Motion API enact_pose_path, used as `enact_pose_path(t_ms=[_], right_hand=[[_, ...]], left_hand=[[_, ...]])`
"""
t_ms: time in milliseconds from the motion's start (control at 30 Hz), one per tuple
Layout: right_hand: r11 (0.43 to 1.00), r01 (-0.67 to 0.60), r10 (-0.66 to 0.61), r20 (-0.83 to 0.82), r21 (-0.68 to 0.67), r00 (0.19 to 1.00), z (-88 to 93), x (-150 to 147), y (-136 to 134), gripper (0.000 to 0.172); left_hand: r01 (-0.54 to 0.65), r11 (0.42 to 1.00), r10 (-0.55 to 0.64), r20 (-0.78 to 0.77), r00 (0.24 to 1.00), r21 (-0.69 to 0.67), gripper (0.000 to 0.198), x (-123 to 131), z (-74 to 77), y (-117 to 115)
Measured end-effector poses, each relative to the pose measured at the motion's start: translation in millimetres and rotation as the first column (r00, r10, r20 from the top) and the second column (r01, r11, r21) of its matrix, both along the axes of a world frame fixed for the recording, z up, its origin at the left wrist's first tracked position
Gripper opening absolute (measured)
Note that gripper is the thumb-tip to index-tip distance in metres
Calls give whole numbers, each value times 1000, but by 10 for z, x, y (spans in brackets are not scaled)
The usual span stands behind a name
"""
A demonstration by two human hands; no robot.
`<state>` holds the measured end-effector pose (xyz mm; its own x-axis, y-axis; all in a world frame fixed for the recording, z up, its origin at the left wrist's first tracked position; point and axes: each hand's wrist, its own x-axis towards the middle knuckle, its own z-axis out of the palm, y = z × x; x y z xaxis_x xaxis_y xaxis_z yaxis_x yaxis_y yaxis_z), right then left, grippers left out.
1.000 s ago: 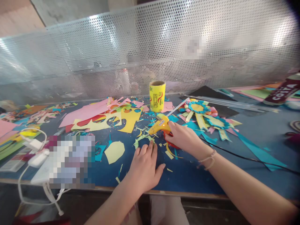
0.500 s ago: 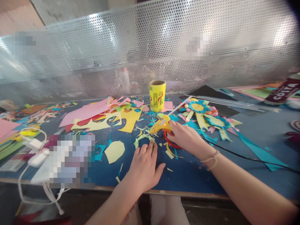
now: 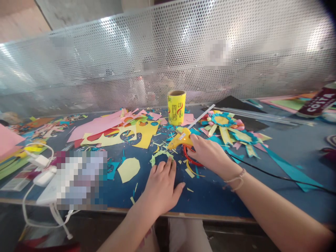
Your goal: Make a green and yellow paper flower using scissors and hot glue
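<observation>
My right grip (image 3: 208, 154) is closed around the handle of the glue gun (image 3: 181, 139), which is held just above the worktop (image 3: 210, 196) with its nozzle angled down and left toward the green ring (image 3: 158, 156). My left grip (image 3: 161, 187) lies flat and spread on the worktop, its fingertips (image 3: 170, 163) at the ring's near edge, apparently touching it. A yellow roll (image 3: 176, 107) stands upright behind the gun, and paper rosettes (image 3: 228, 126) lie to its right.

A yellow roll (image 3: 176, 107) stands upright at the far side of the blue desk (image 3: 288, 148), before a perforated screen (image 3: 249, 73). Paper rosettes (image 3: 223, 121) lie right of it, cut pink sheets (image 3: 96, 125) left, white chargers (image 3: 40, 162) near left.
</observation>
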<state>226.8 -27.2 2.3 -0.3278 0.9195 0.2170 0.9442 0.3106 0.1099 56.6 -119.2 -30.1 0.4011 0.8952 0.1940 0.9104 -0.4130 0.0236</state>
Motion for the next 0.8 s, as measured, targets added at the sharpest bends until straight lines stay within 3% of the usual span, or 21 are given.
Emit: enact_pose_path(t_ms=[200,800], right_hand=[[995,31,-22,-95,98,995,-11,-28,4,33],[997,-53,57,-84,54,995,-96,-106,28,33]], left_hand=[[-5,1000,6,-20,1000,17,59,-3,-18,5],[-2,1000,2,13,1000,15,59,-4,-20,8]])
